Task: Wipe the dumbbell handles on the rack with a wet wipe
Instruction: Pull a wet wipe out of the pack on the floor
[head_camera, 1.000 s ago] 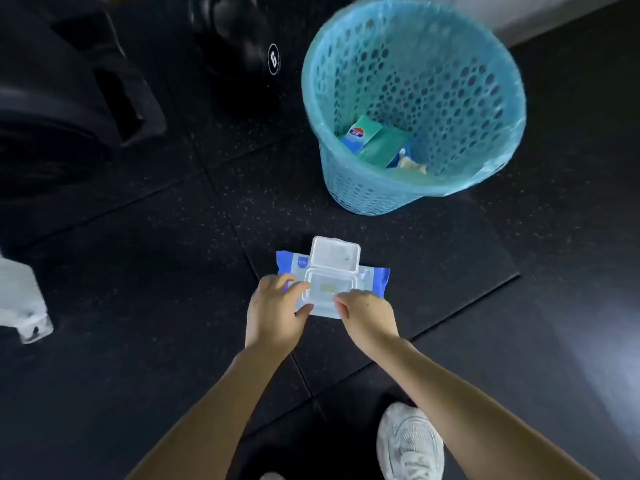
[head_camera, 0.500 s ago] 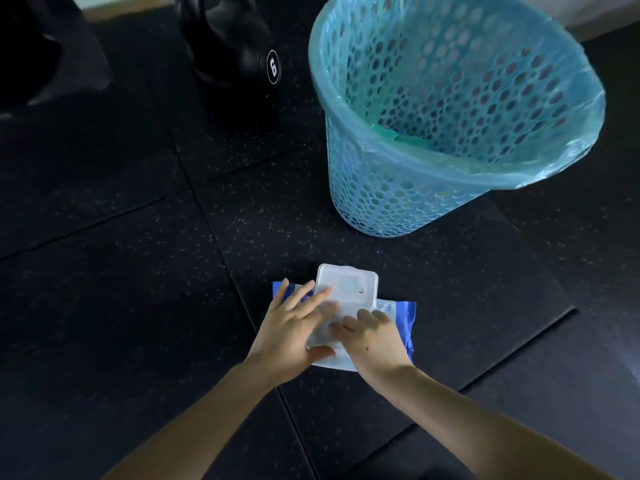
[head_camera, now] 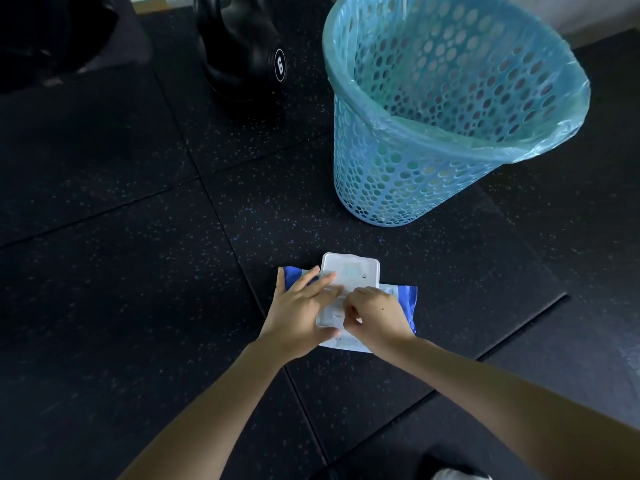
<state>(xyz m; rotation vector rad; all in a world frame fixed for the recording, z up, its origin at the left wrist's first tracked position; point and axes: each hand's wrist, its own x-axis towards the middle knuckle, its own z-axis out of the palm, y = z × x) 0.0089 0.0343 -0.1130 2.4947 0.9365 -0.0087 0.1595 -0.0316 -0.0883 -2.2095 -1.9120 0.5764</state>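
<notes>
Left hand (head_camera: pixel 298 315): fingers straight and spread, laid flat, pressing on the left part of the wet wipe pack (head_camera: pixel 407 303) and on the edge of its dispenser frame; grasping nothing.
Right hand (head_camera: pixel 377 313): fingers curled and bunched over the dispenser opening, thumb and forefinger close together. Whether they pinch a wipe cannot be told; the tips cover the opening.
Wet wipe pack: soft film pouch, blue at both ends and white in the middle, lying flat on the floor (head_camera: pixel 138 271) under both hands. The print on its right end is too small to read.
Lid (head_camera: pixel 349 271): translucent white hard plastic, a rectangle with rounded corners, flipped open toward the far side of the pack.
Floor: black rubber mats with fine blue speckles, laid in squares with visible seams. One seam runs just left of the pack.
Waste basket (head_camera: pixel 398 174): pale blue plastic, round and tapered, its wall pierced with round holes. It stands upright beyond the pack, toward the far right.
Liner (head_camera: pixel 554 133): thin blue film, folded over the basket rim.
Kettlebell (head_camera: pixel 242 53): matte black, at the far edge of the floor, left of the basket and apart from it. A white numeral "6" is on its side.
Shoe (head_camera: pixel 460 474): white, only partly seen at the near edge.
</notes>
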